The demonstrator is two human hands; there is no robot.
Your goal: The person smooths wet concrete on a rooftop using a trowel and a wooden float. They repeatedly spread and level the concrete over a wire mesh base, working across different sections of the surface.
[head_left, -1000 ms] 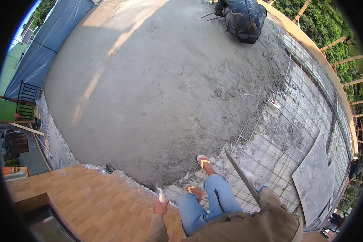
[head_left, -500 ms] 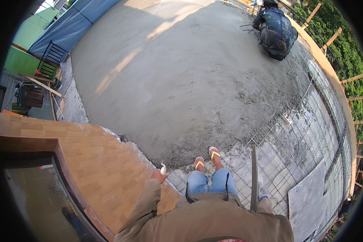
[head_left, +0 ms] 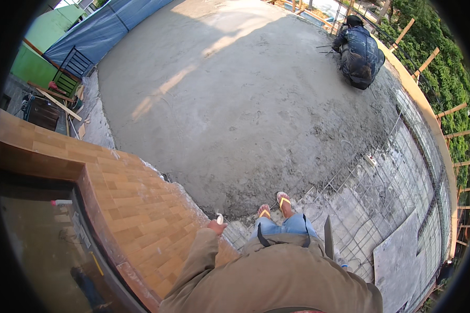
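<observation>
My left hand (head_left: 215, 226) is closed round a short white object (head_left: 220, 219) with a rounded end, too small to name. It is held over the edge where orange-brown tiles (head_left: 156, 229) meet wet grey concrete (head_left: 219, 120). On my right, a long narrow grey blade or strip (head_left: 328, 237) rises beside my body, its lower end hidden by my jacket. Close by it is my right hand (head_left: 343, 263), mostly hidden, with a bit of blue and white at the wrist. Whether its fingers grip the strip does not show. My sandalled feet are at the concrete's near edge.
A person (head_left: 359, 57) crouches on the far right of the concrete. Steel mesh (head_left: 386, 177) spreads to my right, with a flat grey sheet (head_left: 397, 255) on it. A window opening (head_left: 42, 240) lies at lower left. Blue sheeting (head_left: 96, 31) hangs at far left.
My view has tilted and shifted, so the scene sits lower and my body further right. The grey strip shows shorter beside me. My left hand still holds the white object.
</observation>
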